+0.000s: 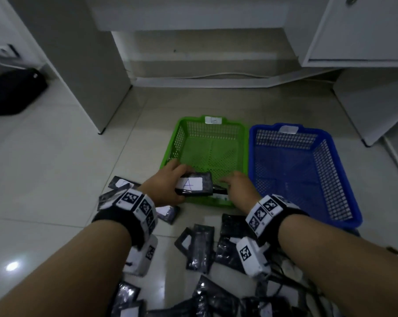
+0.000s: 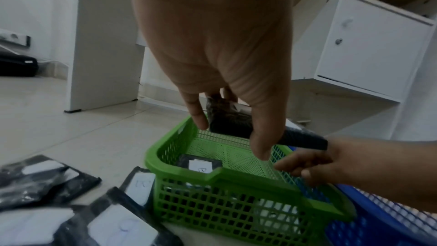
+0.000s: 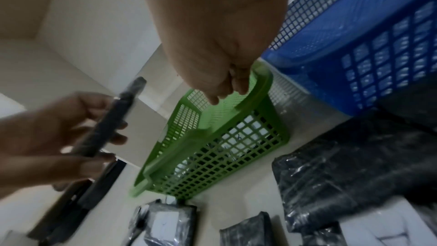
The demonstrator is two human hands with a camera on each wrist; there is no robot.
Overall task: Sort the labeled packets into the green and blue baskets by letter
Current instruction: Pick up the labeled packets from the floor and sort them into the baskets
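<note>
My left hand (image 1: 178, 179) grips a black packet (image 1: 193, 185) with a white label reading "A", held over the near edge of the green basket (image 1: 170, 147). In the left wrist view the left hand (image 2: 231, 134) pinches this packet (image 2: 224, 119) between thumb and fingers above the green basket (image 2: 236, 175), where another labelled packet (image 2: 201, 165) lies. My right hand (image 1: 235, 181) hovers by the basket's near right corner with loosely curled fingers, holding nothing; the right wrist view shows this right hand (image 3: 224, 91) at the green rim (image 3: 260, 85). The blue basket (image 1: 344, 177) stands to the right.
Several black labelled packets (image 1: 200, 245) lie scattered on the tiled floor in front of the baskets. A white desk panel (image 1: 97, 76) stands at the back left, a white cabinet (image 1: 364, 30) at the back right, and a black case (image 1: 12, 92) at far left.
</note>
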